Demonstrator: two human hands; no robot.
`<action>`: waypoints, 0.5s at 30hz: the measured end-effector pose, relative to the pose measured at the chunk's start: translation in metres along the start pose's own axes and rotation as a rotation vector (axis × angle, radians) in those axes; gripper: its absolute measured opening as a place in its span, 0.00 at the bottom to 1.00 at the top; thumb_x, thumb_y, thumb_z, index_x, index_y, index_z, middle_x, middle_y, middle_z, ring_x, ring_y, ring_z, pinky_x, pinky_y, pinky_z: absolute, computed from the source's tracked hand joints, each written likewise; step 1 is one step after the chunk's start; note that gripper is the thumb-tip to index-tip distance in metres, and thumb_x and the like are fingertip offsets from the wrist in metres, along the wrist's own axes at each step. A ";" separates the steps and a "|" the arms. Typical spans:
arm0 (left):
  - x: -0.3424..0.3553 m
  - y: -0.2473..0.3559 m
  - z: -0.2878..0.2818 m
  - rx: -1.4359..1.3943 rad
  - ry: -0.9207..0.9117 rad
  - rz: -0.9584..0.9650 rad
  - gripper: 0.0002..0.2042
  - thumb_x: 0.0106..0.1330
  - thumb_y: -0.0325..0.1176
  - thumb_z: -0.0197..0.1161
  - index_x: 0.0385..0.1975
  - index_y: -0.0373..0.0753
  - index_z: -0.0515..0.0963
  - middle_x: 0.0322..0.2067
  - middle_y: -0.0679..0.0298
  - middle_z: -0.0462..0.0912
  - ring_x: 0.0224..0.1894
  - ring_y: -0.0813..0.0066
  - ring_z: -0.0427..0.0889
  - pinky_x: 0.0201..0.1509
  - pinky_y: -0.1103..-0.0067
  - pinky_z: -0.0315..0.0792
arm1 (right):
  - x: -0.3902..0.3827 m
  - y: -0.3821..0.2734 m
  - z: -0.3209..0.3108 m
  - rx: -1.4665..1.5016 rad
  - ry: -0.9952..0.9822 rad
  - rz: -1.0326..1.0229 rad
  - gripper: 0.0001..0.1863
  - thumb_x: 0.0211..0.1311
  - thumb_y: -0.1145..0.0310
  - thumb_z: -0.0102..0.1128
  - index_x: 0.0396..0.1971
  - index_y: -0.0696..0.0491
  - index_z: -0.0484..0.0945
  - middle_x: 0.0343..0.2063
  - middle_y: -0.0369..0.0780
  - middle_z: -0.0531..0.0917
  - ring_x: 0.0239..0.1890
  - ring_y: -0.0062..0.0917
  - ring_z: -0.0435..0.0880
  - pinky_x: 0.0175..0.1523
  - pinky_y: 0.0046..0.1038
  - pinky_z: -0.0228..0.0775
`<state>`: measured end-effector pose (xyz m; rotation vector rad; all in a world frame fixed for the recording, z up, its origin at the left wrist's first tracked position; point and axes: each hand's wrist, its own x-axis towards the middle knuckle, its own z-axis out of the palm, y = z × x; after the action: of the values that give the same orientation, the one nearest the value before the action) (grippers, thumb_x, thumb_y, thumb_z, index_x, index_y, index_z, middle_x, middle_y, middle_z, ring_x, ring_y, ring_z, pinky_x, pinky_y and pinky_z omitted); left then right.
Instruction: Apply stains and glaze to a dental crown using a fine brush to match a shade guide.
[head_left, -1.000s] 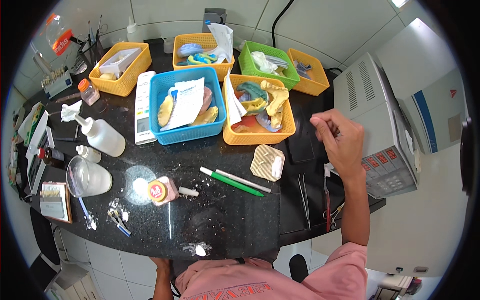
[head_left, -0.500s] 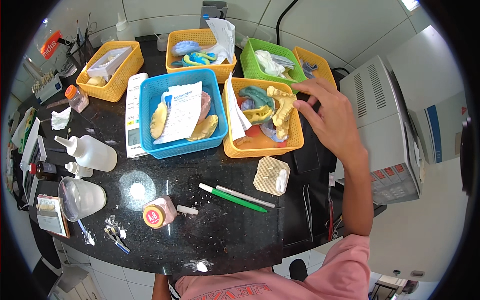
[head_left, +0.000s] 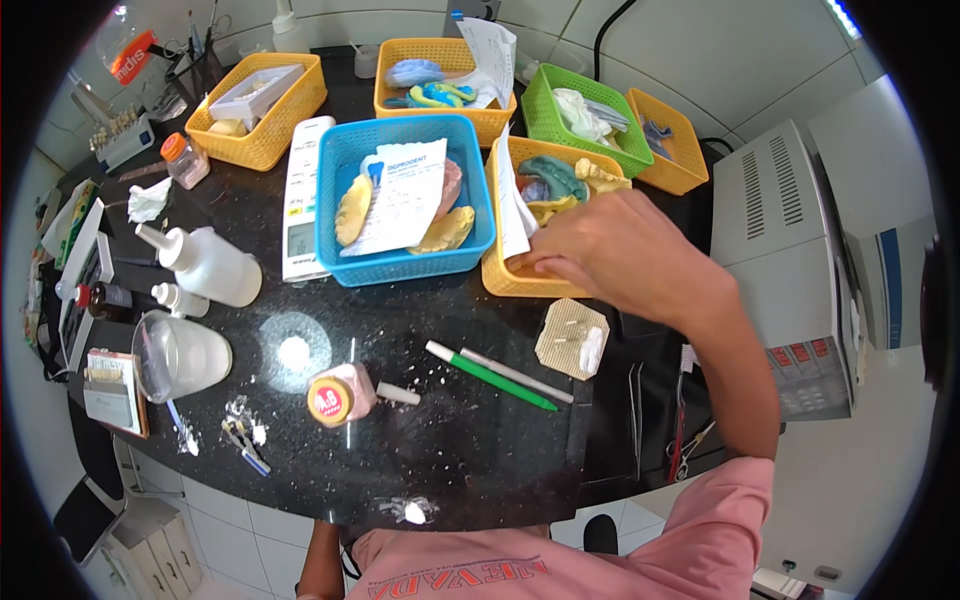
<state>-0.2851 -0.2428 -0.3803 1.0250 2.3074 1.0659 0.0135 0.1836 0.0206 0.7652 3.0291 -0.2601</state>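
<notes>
My right hand (head_left: pixel 635 250) reaches into the front yellow basket (head_left: pixel 540 286), back up and fingers curled down together. Its fingertips are near the front left of the basket, and what they hold, if anything, is hidden. A green dental impression (head_left: pixel 553 176) lies at the back of this basket, beside a yellow dental cast (head_left: pixel 602 178) partly covered by my hand. A folded paper slip (head_left: pixel 512 210) stands along the left side. Just left is a blue basket (head_left: pixel 405 272) with a written paper (head_left: pixel 415 190) over yellow casts (head_left: pixel 353 212). My left hand is out of view; only its forearm (head_left: pixel 322 560) shows.
Baskets stand along the back, one of them green (head_left: pixel 630 155). A honeycomb tray (head_left: pixel 560 350), a green pen (head_left: pixel 510 385), a jar (head_left: pixel 340 397) and tweezers (head_left: pixel 636 420) lie nearer. Left are a squeeze bottle (head_left: pixel 225 265) and a glass cup (head_left: pixel 205 365); a grey machine (head_left: pixel 775 260) stands right.
My right hand has gone from the front yellow basket's right edge down into it, fingers curling inward. The view has shifted, so everything sits further right in the picture.
</notes>
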 end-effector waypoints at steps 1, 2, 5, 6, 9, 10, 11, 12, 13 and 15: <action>0.003 0.001 0.002 0.009 -0.001 0.023 0.16 0.64 0.36 0.61 0.45 0.31 0.80 0.47 0.48 0.82 0.48 0.52 0.81 0.52 0.62 0.73 | 0.003 0.000 -0.004 -0.079 -0.079 0.035 0.09 0.61 0.64 0.62 0.31 0.55 0.84 0.27 0.44 0.85 0.32 0.40 0.84 0.38 0.37 0.75; 0.006 0.001 0.003 0.023 -0.004 0.045 0.15 0.64 0.36 0.61 0.45 0.31 0.80 0.47 0.48 0.82 0.48 0.51 0.81 0.52 0.62 0.73 | 0.005 0.003 -0.003 -0.075 -0.079 0.035 0.09 0.61 0.64 0.62 0.31 0.55 0.84 0.27 0.44 0.85 0.32 0.40 0.84 0.38 0.37 0.75; 0.009 0.000 0.001 0.077 0.015 0.099 0.15 0.63 0.35 0.62 0.45 0.31 0.80 0.47 0.47 0.82 0.48 0.51 0.81 0.51 0.62 0.73 | 0.012 0.010 0.006 -0.070 -0.052 -0.034 0.12 0.61 0.62 0.63 0.25 0.56 0.84 0.22 0.47 0.82 0.28 0.44 0.83 0.36 0.41 0.74; 0.014 -0.001 0.004 0.096 0.018 0.121 0.15 0.63 0.35 0.62 0.45 0.31 0.80 0.47 0.47 0.82 0.48 0.51 0.81 0.51 0.62 0.73 | 0.014 0.010 0.006 -0.062 -0.057 -0.034 0.12 0.61 0.62 0.63 0.25 0.56 0.84 0.22 0.47 0.82 0.28 0.44 0.83 0.36 0.41 0.74; 0.016 -0.002 0.001 0.157 0.040 0.170 0.15 0.62 0.35 0.63 0.44 0.31 0.80 0.46 0.46 0.83 0.48 0.50 0.81 0.51 0.61 0.73 | 0.019 0.006 0.000 -0.152 -0.063 -0.034 0.10 0.59 0.64 0.63 0.26 0.55 0.85 0.22 0.48 0.82 0.28 0.44 0.83 0.37 0.40 0.74; 0.015 -0.002 0.000 0.187 0.044 0.186 0.15 0.62 0.35 0.63 0.44 0.31 0.80 0.46 0.46 0.83 0.48 0.50 0.81 0.51 0.61 0.73 | 0.020 0.007 0.001 -0.154 -0.064 -0.034 0.10 0.59 0.64 0.63 0.26 0.55 0.85 0.22 0.48 0.82 0.28 0.44 0.83 0.37 0.40 0.74; 0.017 -0.001 0.000 0.220 0.053 0.207 0.15 0.62 0.35 0.63 0.44 0.31 0.80 0.46 0.46 0.83 0.48 0.49 0.81 0.51 0.61 0.73 | 0.021 0.011 0.005 -0.144 -0.055 -0.078 0.09 0.59 0.65 0.63 0.27 0.55 0.85 0.22 0.48 0.82 0.28 0.44 0.83 0.37 0.40 0.74; 0.018 0.001 -0.001 0.252 0.060 0.224 0.15 0.62 0.35 0.63 0.44 0.31 0.80 0.46 0.46 0.83 0.48 0.49 0.81 0.51 0.61 0.73 | 0.022 0.013 0.007 -0.136 -0.045 -0.122 0.09 0.59 0.65 0.63 0.27 0.55 0.85 0.23 0.48 0.83 0.29 0.43 0.83 0.38 0.41 0.75; 0.019 0.004 -0.001 0.291 0.069 0.246 0.15 0.61 0.34 0.63 0.44 0.31 0.80 0.46 0.45 0.83 0.48 0.49 0.81 0.51 0.61 0.73 | 0.023 0.014 0.004 -0.159 -0.080 -0.142 0.09 0.59 0.65 0.63 0.30 0.54 0.86 0.24 0.46 0.84 0.30 0.42 0.84 0.38 0.40 0.75; 0.025 0.025 0.000 0.223 0.089 0.179 0.13 0.60 0.33 0.63 0.41 0.31 0.81 0.42 0.45 0.84 0.45 0.46 0.82 0.47 0.60 0.73 | 0.025 0.017 0.008 -0.209 -0.096 -0.152 0.09 0.59 0.65 0.63 0.31 0.53 0.86 0.24 0.46 0.84 0.30 0.41 0.84 0.38 0.40 0.75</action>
<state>-0.2895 -0.2129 -0.3619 1.3150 2.4873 0.9522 -0.0010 0.2091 0.0092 0.4948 2.9636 0.0192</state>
